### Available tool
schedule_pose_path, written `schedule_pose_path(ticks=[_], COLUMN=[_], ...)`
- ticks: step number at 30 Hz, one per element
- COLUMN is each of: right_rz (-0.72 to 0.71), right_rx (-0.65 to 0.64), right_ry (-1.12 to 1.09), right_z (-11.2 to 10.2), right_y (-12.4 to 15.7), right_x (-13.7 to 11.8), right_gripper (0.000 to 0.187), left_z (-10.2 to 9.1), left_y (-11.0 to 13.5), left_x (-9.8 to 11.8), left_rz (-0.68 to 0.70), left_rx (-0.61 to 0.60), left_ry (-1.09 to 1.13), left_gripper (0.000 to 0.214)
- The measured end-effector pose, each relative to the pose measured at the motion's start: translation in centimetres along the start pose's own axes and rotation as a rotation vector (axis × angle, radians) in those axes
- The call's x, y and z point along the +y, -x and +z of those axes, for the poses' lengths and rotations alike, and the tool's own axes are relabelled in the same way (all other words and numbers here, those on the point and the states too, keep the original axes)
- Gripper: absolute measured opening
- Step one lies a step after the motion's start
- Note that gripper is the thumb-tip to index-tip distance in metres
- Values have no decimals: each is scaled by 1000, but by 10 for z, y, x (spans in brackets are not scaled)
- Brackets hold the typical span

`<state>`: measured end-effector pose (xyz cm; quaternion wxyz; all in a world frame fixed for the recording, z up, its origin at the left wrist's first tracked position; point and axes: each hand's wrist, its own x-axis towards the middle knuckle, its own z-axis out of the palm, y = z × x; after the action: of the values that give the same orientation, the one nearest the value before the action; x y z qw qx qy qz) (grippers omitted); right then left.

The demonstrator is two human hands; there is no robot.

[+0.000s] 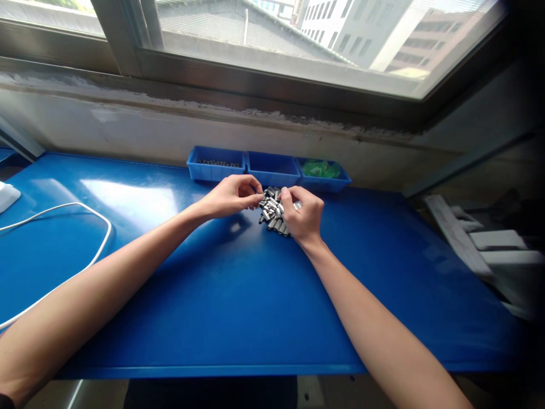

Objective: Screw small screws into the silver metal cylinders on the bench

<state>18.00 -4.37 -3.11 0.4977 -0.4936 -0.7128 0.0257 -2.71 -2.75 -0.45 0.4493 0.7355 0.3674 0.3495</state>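
A heap of small silver metal pieces [276,213], short and block-like or tubular, lies on the blue table between my hands. My left hand [233,195] is at the heap's left edge, with thumb and fingertips brought together in a pinch. On the opposite side my right hand [305,216] is closed, thumb against the curled index finger, over the right part of the heap. Whatever either pinch holds is too small or hidden to make out. Part of the heap is covered by my right hand.
Behind the heap stand three joined blue bins: a left bin [193,167] with small metal parts, a middle bin [272,177], and a right bin [340,183] with green material. A white cable [106,230] curves across the blue table [238,318] at left. A window rises behind.
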Motion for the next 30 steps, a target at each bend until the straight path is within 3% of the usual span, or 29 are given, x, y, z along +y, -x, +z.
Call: schedule_pose_path(ticks=[6,12,17,21,24,26,30], right_rz=[-3,-10,-11,-10,-8,1,12], right_rx=[-26,-34,-38,-48,-44,-46,-61], right_ry=[-26,-41,-39,-40,-42,-33,-13], right_z=[0,-1,0,0,-1,-1,-1], right_y=[0,0,0,0,0,0,0], right_x=[0,-1,0,1,0,-1,0], right_gripper=[32,31,31,31,31,31,32], left_z=[-2,-10,-23,-21,-16,-13,-4], left_y=[-2,-10,-13,-12,-10,-8,-2], left_x=[6,-9,-19,-18,-13,-8,-3], left_rz=[-68,-59,-15,-16,7,-8,57], left_rx=[64,525,687,671,611,513,183], left_ry=[211,458,575,569,423,280,-45], left_gripper=[26,31,33,37,31,27,22])
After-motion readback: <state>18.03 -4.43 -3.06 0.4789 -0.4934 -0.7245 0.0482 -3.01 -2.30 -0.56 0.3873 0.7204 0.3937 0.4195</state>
